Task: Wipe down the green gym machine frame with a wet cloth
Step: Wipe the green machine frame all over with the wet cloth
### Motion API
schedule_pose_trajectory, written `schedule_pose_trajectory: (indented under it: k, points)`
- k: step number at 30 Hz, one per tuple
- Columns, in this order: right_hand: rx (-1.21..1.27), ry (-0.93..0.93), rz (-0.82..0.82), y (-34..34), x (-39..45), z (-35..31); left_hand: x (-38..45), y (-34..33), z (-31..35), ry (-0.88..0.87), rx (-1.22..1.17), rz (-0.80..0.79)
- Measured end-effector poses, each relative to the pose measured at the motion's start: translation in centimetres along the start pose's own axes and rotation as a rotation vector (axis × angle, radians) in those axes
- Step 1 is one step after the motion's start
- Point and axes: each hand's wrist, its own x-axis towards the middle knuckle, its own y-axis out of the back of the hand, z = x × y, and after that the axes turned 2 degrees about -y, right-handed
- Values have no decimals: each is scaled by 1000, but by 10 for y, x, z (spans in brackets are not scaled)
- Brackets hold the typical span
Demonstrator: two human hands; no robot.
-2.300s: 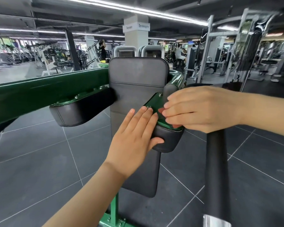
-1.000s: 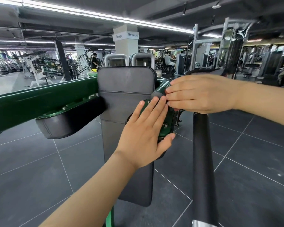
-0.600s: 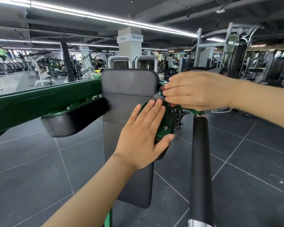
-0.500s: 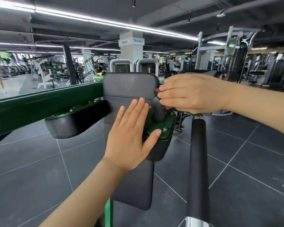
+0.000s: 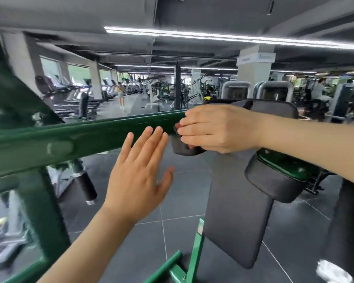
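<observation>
Head view puts my right hand at the near end of the long dark-green painted steel beam of the gym machine, where the beam meets a black padded armrest. Its fingers are curled down and pressed together over that joint, with a sliver of something reddish showing beneath them; I cannot tell whether that is the wet cloth, which is otherwise nowhere in sight. My left hand hangs just near of the beam with its fingers straight and spread, holding nothing, the tips close to the beam's lower edge though I cannot say they touch it. I judge the step in hand to be wiping the beam, starting at this armrest end. The next move calls for dragging the right hand leftward along the beam with steady downward pressure, left hand bracing the frame. Right of the hands stand the tall grey upholstered back pad and a second armrest.
</observation>
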Motion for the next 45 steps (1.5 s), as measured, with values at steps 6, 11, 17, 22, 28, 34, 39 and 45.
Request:
schedule_pose_trajectory:
  k: [6,11,17,22,28,34,39,45]
  points:
    - [73,153,238,-38,128,-32,-83,82,-66,132,271,-121]
    - [174,268,427,-48,231,-85,-166,160,-99,266,443,-222]
    - [282,374,643,-44,342,-164,-249,254,-111,430,639,-306]
    - [400,445,792,-31,417,-231,-306,315,-99,573,780,-419]
    - [574,459,944,-25,488,-302,-361,379,-78,717,950,-573]
    - [726,508,1091,-32,553,-349,-386,401,-66,883,1201,-583]
    - [877,537,1217,-47,580,-369,-380,381,-56,1049,1352,-649]
    - [1033,576,1258,-66,580,-369,-361,332,-60,1165,1479,-483]
